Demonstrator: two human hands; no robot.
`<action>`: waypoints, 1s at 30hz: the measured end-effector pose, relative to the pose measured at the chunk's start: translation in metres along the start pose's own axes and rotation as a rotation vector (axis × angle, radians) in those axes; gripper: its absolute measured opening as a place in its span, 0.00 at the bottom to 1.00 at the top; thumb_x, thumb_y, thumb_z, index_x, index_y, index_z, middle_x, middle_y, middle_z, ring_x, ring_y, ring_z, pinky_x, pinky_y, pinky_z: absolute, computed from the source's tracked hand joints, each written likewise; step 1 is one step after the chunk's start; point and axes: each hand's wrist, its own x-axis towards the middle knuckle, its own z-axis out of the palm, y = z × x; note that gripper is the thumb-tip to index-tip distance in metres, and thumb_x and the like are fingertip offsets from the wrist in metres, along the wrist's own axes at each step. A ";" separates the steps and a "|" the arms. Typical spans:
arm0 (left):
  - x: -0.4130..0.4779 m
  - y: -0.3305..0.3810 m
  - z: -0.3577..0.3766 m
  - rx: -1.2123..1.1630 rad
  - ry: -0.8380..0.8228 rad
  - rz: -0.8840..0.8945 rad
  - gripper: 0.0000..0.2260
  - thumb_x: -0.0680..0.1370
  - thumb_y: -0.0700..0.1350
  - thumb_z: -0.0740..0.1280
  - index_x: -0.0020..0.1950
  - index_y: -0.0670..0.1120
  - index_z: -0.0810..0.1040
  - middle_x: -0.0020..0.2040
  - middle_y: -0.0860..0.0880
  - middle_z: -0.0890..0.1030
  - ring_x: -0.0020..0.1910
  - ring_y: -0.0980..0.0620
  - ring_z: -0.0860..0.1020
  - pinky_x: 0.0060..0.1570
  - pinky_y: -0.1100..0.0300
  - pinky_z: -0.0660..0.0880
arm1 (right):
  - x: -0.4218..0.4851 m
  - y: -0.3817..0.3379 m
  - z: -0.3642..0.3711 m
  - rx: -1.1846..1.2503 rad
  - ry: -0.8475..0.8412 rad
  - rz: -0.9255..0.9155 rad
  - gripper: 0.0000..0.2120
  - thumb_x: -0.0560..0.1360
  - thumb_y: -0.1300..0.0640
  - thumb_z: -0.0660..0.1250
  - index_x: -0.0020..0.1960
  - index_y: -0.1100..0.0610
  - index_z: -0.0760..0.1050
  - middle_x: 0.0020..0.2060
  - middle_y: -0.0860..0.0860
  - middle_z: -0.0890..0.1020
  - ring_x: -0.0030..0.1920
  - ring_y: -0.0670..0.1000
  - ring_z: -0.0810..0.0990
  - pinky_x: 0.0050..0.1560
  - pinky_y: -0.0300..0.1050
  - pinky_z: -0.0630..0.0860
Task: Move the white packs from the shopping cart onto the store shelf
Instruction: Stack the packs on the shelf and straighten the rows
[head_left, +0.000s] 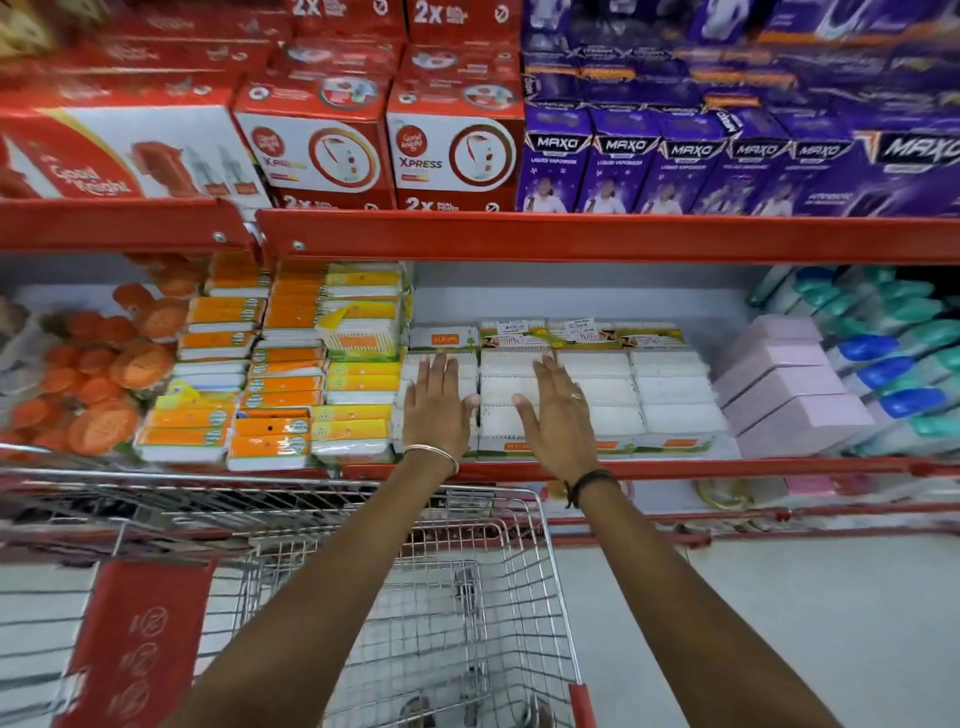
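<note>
Flat white plastic-wrapped packs fill the red metal store shelf. Silver wire shopping cart appears empty. Left hand and right hand spread flat, holding nothing; task judged nearly complete.

White packs w/ orange-green labels; shelf red; cart silver wire, red trim; boxes purple; boxes up left red & white; blocks pale pink.

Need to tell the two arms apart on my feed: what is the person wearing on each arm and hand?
Both forearms are bare, no sleeves. The left hand has a thin pale metal bangle at the wrist. The right hand has a dark cord band at the wrist and a small ring.
</note>
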 end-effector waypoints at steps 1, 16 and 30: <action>0.004 -0.006 0.006 0.076 -0.057 0.003 0.26 0.82 0.52 0.52 0.76 0.43 0.50 0.79 0.46 0.50 0.77 0.46 0.47 0.76 0.47 0.51 | 0.006 0.006 0.006 -0.103 -0.065 -0.021 0.28 0.81 0.46 0.51 0.76 0.58 0.51 0.77 0.55 0.54 0.77 0.54 0.53 0.77 0.54 0.51; 0.011 -0.022 0.035 0.238 -0.057 0.087 0.25 0.82 0.54 0.44 0.77 0.45 0.46 0.79 0.48 0.48 0.78 0.51 0.46 0.76 0.47 0.45 | 0.016 0.025 0.032 -0.177 -0.115 -0.105 0.31 0.81 0.44 0.46 0.77 0.59 0.45 0.78 0.54 0.48 0.77 0.51 0.46 0.76 0.46 0.42; 0.018 0.079 0.080 0.200 -0.119 0.260 0.32 0.78 0.63 0.44 0.77 0.47 0.46 0.79 0.49 0.45 0.78 0.51 0.45 0.75 0.47 0.43 | 0.009 0.137 -0.030 -0.303 0.002 0.027 0.33 0.77 0.40 0.43 0.76 0.56 0.50 0.77 0.52 0.55 0.77 0.52 0.53 0.77 0.55 0.53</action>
